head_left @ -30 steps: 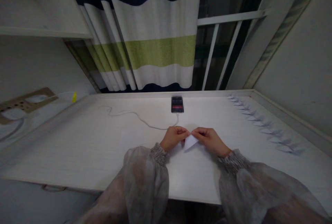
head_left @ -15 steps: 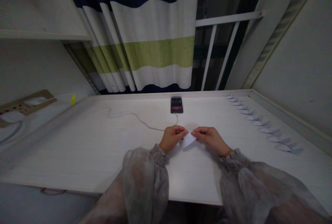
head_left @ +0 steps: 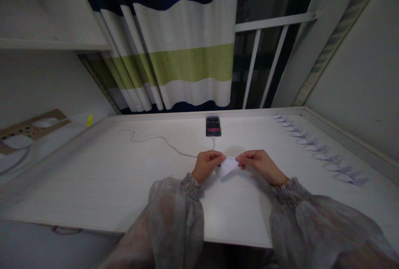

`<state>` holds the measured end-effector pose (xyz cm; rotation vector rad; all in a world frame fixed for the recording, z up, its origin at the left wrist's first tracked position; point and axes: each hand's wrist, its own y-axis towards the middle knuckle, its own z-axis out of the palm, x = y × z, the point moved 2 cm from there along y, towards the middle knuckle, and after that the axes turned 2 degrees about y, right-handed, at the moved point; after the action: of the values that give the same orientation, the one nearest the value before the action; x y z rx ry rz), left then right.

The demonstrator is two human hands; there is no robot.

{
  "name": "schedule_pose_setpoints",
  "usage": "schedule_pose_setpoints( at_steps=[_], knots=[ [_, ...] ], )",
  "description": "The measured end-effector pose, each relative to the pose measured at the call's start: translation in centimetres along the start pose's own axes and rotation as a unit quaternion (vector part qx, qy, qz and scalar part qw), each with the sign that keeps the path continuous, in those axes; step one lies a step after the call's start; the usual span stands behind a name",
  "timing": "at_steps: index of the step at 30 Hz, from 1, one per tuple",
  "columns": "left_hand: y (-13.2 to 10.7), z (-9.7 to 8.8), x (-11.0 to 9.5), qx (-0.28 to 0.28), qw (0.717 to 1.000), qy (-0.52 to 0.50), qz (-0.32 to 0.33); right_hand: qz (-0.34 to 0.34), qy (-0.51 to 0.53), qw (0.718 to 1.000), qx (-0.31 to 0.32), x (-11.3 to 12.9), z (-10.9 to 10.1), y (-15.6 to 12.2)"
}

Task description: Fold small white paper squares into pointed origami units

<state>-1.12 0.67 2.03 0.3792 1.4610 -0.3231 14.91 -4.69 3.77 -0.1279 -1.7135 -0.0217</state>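
Note:
A small folded piece of white paper (head_left: 229, 167), roughly triangular with a point toward me, is held just above the table between my hands. My left hand (head_left: 208, 164) pinches its upper left corner between thumb and fingers. At the upper right corner, my right hand (head_left: 260, 165) pinches the paper's edge with thumb and forefinger. The top edge runs nearly straight from one hand to the other. Folded paper pieces (head_left: 318, 148), several of them, stand in a slanting row on the table's right side.
Beyond my hands lies a phone (head_left: 213, 126), its screen blurred out, with a white cable (head_left: 174, 147) running left from it. A pale paper sheet (head_left: 158, 164) seems to lie left of my hands. The white table (head_left: 93, 177) has a raised rim; a power strip (head_left: 34, 130) is at the left.
My right hand has slid to the right along the paper's top edge, so more of the paper shows between my hands. My left hand has stayed nearly still.

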Motion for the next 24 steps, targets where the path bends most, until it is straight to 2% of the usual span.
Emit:
schedule_pose_setpoints(
  at_steps=[7, 9, 14, 17, 19, 24],
  knots=[
    [0.4, -0.7, 0.2, -0.033, 0.999, 0.006, 0.024, -0.040, 0.079, 0.994, -0.071, -0.5, -2.9, 0.7],
    [0.4, -0.8, 0.2, -0.031, 0.999, 0.008, 0.025, -0.047, 0.092, 0.992, -0.065, -0.6, -3.0, 0.7],
    [0.4, -0.6, 0.4, -0.014, 0.999, 0.022, 0.025, -0.059, 0.037, 0.998, 0.008, -0.3, -1.1, 0.3],
    [0.1, 0.0, 0.6, 0.026, 0.999, 0.037, 0.021, -0.062, -0.028, 0.997, 0.037, -0.1, 0.3, 0.0],
    [-0.1, 0.4, 0.8, 0.048, 0.998, 0.043, 0.011, -0.075, -0.069, 0.993, 0.051, -0.1, 1.0, -0.1],
    [-0.2, 0.7, 0.8, 0.056, 0.998, 0.017, -0.025, -0.131, -0.172, 0.974, 0.065, -0.4, 1.9, -0.2]
  ],
)
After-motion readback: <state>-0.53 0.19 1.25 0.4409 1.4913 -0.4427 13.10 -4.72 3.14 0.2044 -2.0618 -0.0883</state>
